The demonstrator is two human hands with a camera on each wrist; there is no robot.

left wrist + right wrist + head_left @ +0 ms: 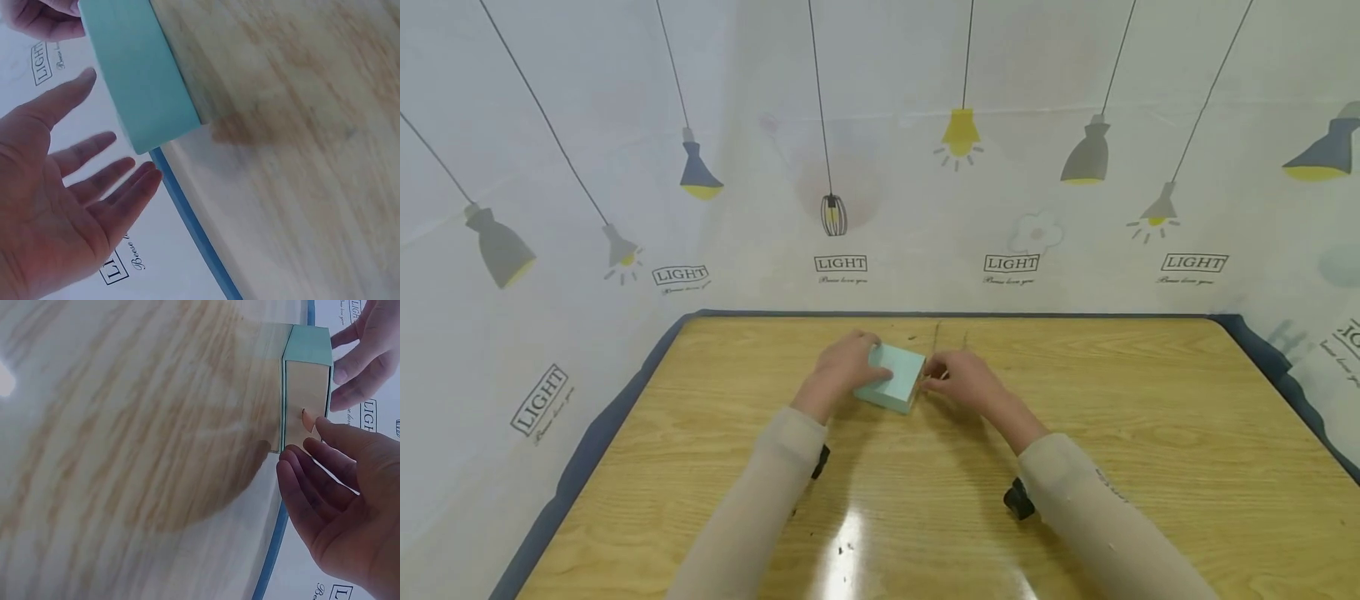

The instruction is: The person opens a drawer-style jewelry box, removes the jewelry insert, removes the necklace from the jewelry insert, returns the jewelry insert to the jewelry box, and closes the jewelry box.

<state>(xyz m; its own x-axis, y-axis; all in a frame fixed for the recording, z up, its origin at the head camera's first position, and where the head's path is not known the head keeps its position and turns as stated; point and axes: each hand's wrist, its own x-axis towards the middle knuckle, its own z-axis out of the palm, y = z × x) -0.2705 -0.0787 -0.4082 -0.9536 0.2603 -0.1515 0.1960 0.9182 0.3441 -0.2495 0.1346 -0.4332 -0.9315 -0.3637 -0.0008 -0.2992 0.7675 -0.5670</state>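
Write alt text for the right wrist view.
A right hand has its fingertips at a small tab on a mint-green, tan-sided box. The left hand touches the box too; a wood-grain table fills the picture's left side.

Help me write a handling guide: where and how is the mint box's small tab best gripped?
Probably pinch the tab by its free edge, coming from the person's right: it is a small flap on the beige end of the mint box, facing the right hand.

The left wrist view's top edge crops the box (pixel 140 75)
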